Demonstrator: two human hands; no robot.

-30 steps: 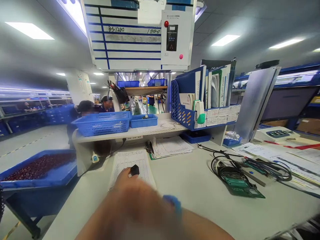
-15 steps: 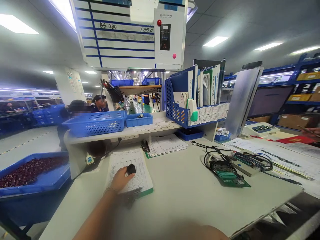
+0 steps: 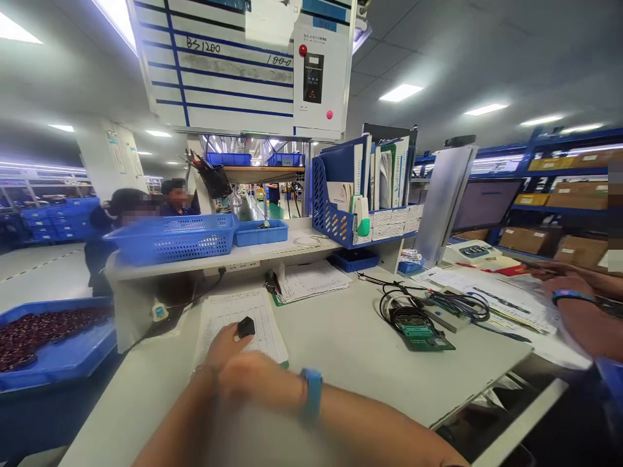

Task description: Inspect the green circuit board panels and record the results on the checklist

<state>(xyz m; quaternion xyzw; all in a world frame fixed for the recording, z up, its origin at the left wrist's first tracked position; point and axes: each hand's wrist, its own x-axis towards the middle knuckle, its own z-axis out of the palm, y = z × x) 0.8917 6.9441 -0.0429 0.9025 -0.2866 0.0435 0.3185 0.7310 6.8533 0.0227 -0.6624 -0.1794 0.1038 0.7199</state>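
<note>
My left hand is closed around a small black block with angular faces, holding it just over the papers. Beneath it lies a sheet with a printed grid on a green clipboard. My right hand, with a blue band at the wrist, crosses in front of my left wrist. Motion smears its fingers, so whether it holds anything cannot be made out. The lower part of the clipboard is hidden behind my hands.
A green circuit board with coiled black cables rests on the table's right. Blue baskets and a file holder stand on the shelf. Dark red parts fill a blue bin at left. Another person's arm reaches in at right.
My right hand has swung up and left from the bottom edge to my left wrist. The left hand still holds the black block. The view has turned slightly right, showing more of the neighbour's arm.
</note>
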